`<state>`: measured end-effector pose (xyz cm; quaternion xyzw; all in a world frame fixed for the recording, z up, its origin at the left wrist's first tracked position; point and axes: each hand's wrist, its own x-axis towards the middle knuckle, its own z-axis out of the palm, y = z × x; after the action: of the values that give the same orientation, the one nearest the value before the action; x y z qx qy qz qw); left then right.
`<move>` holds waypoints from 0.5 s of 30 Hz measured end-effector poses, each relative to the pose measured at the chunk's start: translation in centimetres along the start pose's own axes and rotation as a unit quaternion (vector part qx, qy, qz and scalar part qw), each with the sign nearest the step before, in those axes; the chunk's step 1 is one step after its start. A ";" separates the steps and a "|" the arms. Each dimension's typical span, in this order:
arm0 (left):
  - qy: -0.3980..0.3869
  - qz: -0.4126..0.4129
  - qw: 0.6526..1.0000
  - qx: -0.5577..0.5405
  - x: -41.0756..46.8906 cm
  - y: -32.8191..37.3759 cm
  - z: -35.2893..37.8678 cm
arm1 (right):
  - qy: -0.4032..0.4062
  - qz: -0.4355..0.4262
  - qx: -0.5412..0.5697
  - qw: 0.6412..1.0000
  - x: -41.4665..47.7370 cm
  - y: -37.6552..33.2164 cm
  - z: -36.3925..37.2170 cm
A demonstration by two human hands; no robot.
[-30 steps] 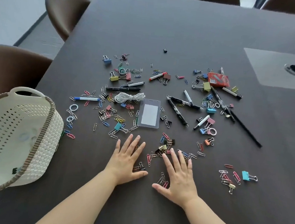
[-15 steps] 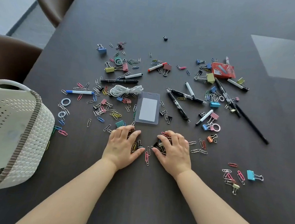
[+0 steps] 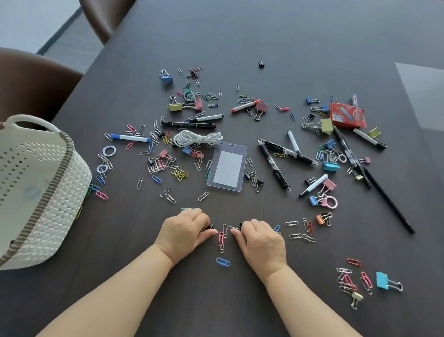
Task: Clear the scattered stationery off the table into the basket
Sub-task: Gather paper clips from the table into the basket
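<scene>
Paper clips, binder clips and pens lie scattered across the dark table. My left hand is curled into a fist on the table near me, closed on a bunch of small clips; black and gold ones show under its fingers. My right hand is curled the same way just to the right, closed over more clips. Between the hands lie pink paper clips and a blue paper clip. A clear badge holder lies just beyond. The white perforated basket stands tilted at the table's left edge.
A coiled white cord, several pens, a red box and a long black pen lie farther back. A turquoise binder clip with some paper clips sits near right. Two brown chairs stand at left.
Both hands went from flat with spread fingers to closed fists, raking the clips beneath them together. The camera view shifted slightly.
</scene>
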<state>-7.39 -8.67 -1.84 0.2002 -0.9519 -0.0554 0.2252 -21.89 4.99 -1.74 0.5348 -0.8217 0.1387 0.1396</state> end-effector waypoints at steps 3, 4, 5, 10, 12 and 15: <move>0.022 -0.010 1.000 -0.018 0.0 0.1 -0.3 | -0.014 0.023 0.015 1.000 0.4 0.3 -0.5; 0.024 -0.013 0.999 -0.021 0.0 0.1 -0.4 | -0.023 0.030 0.026 0.999 0.7 0.5 -0.7; 0.025 -0.017 0.999 -0.024 0.1 0.0 -0.7 | -0.032 0.035 0.040 0.998 1.0 0.7 -0.9; 0.053 -0.065 0.996 -0.041 1.0 -0.6 -3.8 | -0.042 0.076 0.145 0.986 2.6 0.0 -2.8; 0.058 -0.067 0.995 -0.050 1.6 -1.0 -5.9 | -0.025 0.093 0.192 0.977 3.8 -1.2 -3.9; 0.085 -0.088 0.991 -0.061 2.3 -2.3 -10.2 | -0.004 0.085 0.258 0.962 6.8 -4.3 -6.2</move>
<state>-3.86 -11.87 7.80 0.2733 -0.9028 -0.1160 0.3110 -20.08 -0.02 6.91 0.4815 -0.8011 0.3550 -0.0187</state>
